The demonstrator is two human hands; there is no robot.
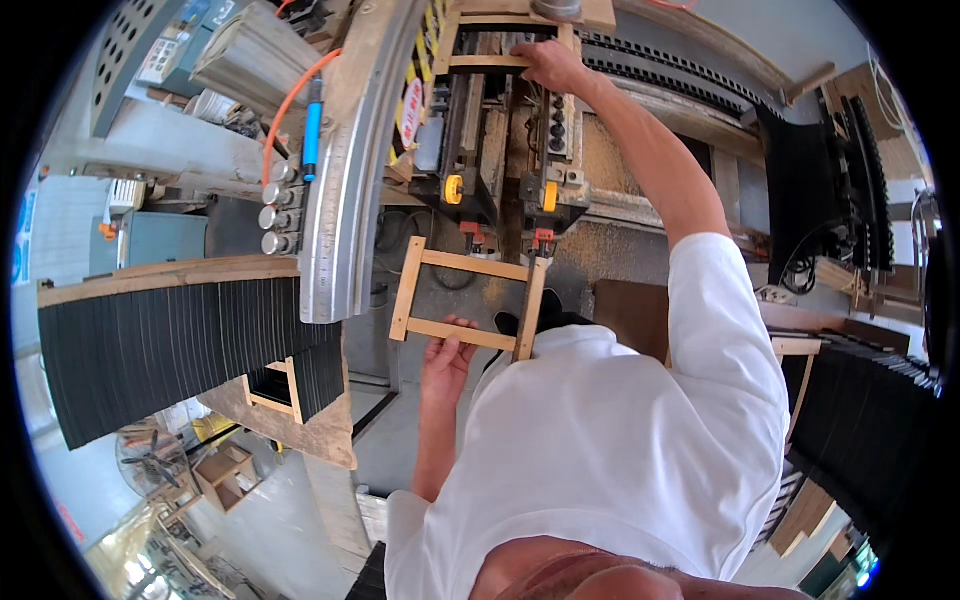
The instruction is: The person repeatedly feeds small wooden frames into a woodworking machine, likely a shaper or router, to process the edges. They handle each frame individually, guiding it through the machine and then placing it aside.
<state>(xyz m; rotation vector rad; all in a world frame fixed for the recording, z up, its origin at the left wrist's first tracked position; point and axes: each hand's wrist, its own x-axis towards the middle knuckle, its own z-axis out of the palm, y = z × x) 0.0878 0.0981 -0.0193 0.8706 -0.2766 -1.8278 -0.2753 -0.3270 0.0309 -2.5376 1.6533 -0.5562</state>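
While held by one bar only, listed first: frame (475, 265), pale wood, four bars, middle of the picture, slightly tilted, partly in front of white shirt (620, 430). Gripped at the lower crossbar by left hand (446, 362); thumb and fingers closed about the wood, with no gap showing. Held near mid-length presumably for balance, leaving the side bars and upper crossbar untouched. Just below red clamps (470, 230); touching or apart, cannot tell.

Next, at upper centre: second frame (480, 61), of like pale wood, set over machine (465, 130). Under right hand (555, 67), reaching far out on a long arm; fingers bent over the right end of the lower bar, perhaps to steady a corner. Whether pinched tight or only resting, cannot tell.

On the machine, below: two yellow knobs (453, 190), one to each side, seemingly paired for matching adjustment.

Left of centre: metal beam (345, 200), with blue tube (312, 140) lying along the edge, likely kept within reach; orange hose (285, 115) beside.

Lower left: black stack (170, 345), packed on edge, probably to save room; at the near end, third frame (272, 406), over brown board (330, 440).

Lower right: another black stack (850, 420), likewise close-packed.
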